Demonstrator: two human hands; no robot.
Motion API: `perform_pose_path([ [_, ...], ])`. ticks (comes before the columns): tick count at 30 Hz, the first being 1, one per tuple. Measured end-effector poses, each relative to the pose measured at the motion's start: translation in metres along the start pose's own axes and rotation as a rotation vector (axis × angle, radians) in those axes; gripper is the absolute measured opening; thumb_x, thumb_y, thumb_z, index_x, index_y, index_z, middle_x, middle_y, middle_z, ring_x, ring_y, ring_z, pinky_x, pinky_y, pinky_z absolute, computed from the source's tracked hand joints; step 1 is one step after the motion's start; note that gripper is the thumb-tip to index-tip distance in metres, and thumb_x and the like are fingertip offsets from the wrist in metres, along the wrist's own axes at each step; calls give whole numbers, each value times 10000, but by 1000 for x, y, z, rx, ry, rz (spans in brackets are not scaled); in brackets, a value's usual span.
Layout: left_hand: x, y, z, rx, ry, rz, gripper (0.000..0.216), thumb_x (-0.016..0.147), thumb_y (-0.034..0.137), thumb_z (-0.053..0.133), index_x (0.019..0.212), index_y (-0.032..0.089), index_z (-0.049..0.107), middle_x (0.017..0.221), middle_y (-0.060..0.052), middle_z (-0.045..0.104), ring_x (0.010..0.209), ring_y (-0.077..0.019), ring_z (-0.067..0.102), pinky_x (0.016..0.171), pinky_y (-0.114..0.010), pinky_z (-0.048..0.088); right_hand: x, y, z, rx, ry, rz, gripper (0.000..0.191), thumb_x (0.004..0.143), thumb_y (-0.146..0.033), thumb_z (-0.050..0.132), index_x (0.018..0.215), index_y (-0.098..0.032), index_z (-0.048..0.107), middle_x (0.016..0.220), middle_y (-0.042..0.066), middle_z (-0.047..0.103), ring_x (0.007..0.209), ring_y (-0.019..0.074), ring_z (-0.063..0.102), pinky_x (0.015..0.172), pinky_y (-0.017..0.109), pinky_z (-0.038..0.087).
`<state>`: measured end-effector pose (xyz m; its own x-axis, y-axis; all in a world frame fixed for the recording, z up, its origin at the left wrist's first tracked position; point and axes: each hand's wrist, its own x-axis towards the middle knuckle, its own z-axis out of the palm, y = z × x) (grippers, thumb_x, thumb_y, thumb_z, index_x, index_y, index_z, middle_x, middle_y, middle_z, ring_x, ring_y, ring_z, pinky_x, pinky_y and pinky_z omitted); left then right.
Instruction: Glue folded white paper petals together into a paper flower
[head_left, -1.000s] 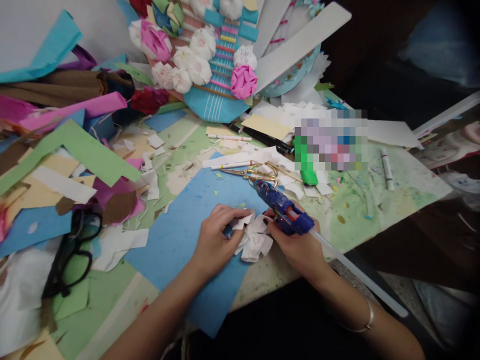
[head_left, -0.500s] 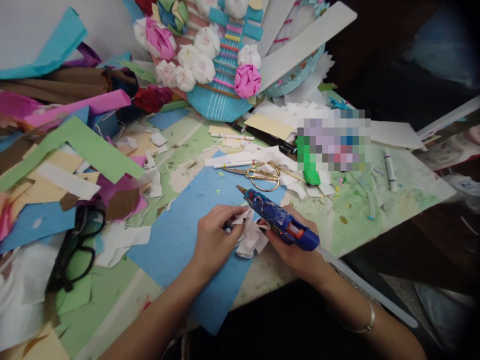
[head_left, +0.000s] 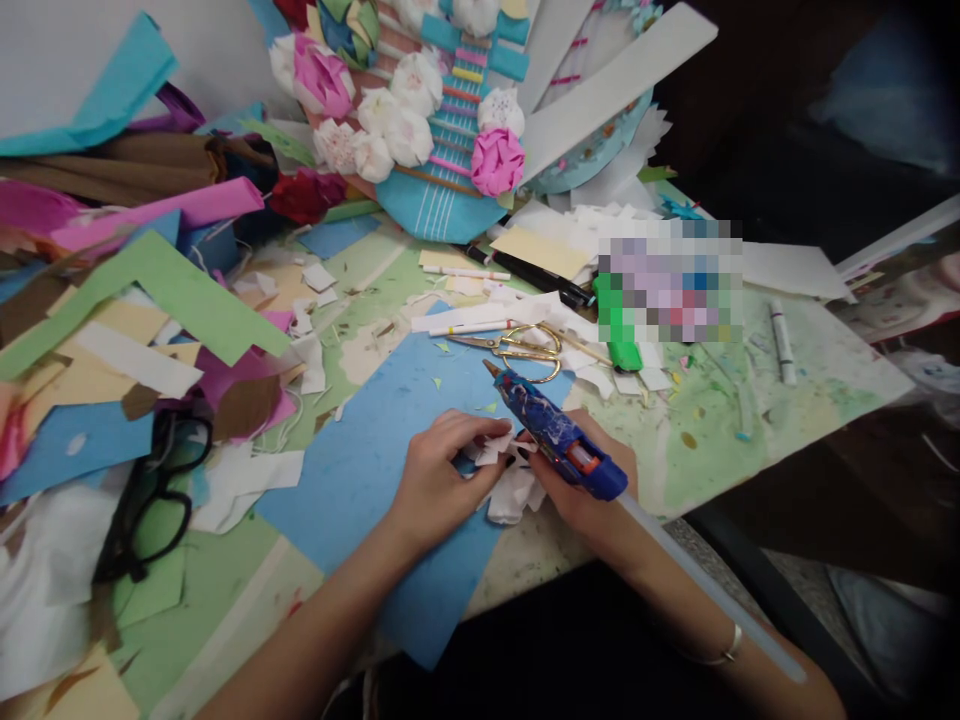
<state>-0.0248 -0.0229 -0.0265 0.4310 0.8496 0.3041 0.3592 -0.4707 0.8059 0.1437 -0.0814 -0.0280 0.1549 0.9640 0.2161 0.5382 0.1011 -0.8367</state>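
White paper (head_left: 516,498) between left fingers (head_left: 466,430) and right fingers (head_left: 545,480), both pinching it, glue gun (head_left: 551,425) against right hand (head_left: 596,525)

Black glasses (head_left: 124,515) lie on the left among paper scraps. A bent strip of green paper (head_left: 161,275) sits above them, on top of the messy pile. Behind it are a pink paper roll (head_left: 169,215) and a brown roll (head_left: 112,170). Gold scissors (head_left: 499,345) lie in the middle of the tabletop (head_left: 675,445), near a bright green pen (head_left: 622,335). A white marker (head_left: 781,342) lies farther right. At the back, puffy white flowers (head_left: 409,133) and a pink flower (head_left: 498,160) decorate something big and colorful.
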Motion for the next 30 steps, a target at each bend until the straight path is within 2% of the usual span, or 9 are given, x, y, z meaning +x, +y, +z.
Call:
perform_pose_path([
  [5,0,-4,0,-37,-5,37,140,759,65,657,841,167,705,803,-40,737,753,-148,634,690,-259,503,0,-7,-5,17,-38,11,141,798,-189,638,934,-219,617,824,-13,681,701,144,636,651,255,479],
  [11,0,-5,-4,-78,-26,56,187,747,17,644,828,172,708,809,-33,745,790,-158,648,736,-272,506,-3,-5,-19,151,-83,1,126,877,-240,599,994,-214,635,978,26,698,922,182,657,770,268,517],
  [15,-1,-8,-5,-84,-34,83,171,772,32,639,824,173,720,837,-45,740,813,-160,658,752,-276,507,-10,5,-34,116,-28,6,71,853,-219,625,924,-217,619,874,8,670,799,168,648,711,264,516],
  [18,-1,-8,-6,-73,-23,92,166,769,30,643,808,169,724,823,-48,731,795,-153,658,731,-264,506,-18,10,-46,88,-112,57,42,853,-244,621,870,-209,606,800,8,650,713,163,635,646,265,511],
  [23,-1,-7,-7,-62,-22,68,177,762,15,619,780,172,699,771,-31,721,762,-152,651,715,-267,506,-30,2,-59,19,-285,144,157,869,-299,583,758,-188,579,696,21,623,627,159,607,557,263,480],
  [30,0,-3,-7,-56,-21,31,193,788,45,553,758,182,685,755,-36,722,756,-160,658,704,-288,519,-34,-6,-59,-63,-340,102,182,883,-282,542,727,-187,551,654,9,581,573,142,561,522,257,439],
])
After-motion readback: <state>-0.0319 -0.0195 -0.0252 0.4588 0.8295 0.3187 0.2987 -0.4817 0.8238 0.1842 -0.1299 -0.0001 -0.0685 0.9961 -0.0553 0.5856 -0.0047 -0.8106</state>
